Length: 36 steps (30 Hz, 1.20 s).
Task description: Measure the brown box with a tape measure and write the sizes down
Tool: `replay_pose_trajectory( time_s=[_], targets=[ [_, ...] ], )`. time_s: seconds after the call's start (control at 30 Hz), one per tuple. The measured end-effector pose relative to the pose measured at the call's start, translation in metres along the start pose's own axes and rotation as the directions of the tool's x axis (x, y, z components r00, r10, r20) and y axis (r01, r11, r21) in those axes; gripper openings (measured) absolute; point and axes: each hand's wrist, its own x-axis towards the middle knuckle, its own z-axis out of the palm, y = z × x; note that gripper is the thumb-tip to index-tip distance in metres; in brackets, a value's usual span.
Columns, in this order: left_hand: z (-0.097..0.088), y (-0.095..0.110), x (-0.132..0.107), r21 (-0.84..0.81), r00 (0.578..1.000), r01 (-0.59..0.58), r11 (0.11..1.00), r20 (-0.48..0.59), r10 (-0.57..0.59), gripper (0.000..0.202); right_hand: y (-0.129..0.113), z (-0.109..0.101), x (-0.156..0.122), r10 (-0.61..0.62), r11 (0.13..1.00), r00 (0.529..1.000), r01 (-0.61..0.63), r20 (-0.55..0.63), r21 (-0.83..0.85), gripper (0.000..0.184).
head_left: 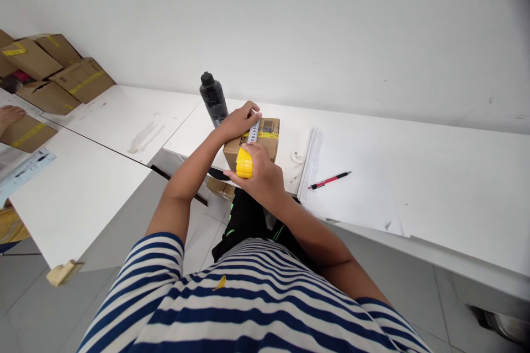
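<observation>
A small cardboard box [271,146] with yellow tape and a printed label on top sits at the near edge of the white table. Across its top lies the pulled-out white blade of a yellow tape measure [244,163], with black numbers showing. My left hand [240,122] rests over the box's far left side, its thumb and fingers closed at the blade's far end. The case of the tape measure is gripped in my right hand [265,174] at the near side of the box. Part of the box is covered by my hands.
Behind the box stands a dark bottle [213,98]. Right of it lie white paper sheets [364,193] with a red and black pen [330,180]. Several cardboard boxes [80,80] are stacked at the far left, where another person's hand [10,116] touches a box.
</observation>
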Motion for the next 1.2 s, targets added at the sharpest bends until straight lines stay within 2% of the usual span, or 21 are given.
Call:
replay_pose_trajectory(
  time_s=[0.5, 0.97, 1.2],
  targets=[
    [-0.0017, 0.0063, -0.0045, 0.003, 1.000, 0.015, 1.000, -0.006, -0.015, 0.034, -0.0003, -0.0021, 0.0005, 0.022, 1.000, 0.999, -0.022, 0.042, 0.012, 0.068],
    [0.0001, 0.0015, -0.0016, -0.006, 1.000, -0.024, 1.000, -0.010, 0.024, 0.030, -0.0002, -0.0022, 0.0006, -0.033, 0.999, 0.999, 0.033, -0.008, 0.041, 0.067],
    [0.0004, 0.0015, -0.0015, -0.011, 0.999, -0.033, 0.999, -0.017, 0.033, 0.032, -0.0006, -0.0013, -0.0004, -0.005, 0.999, 1.000, 0.005, 0.001, 0.042, 0.062]
  ],
)
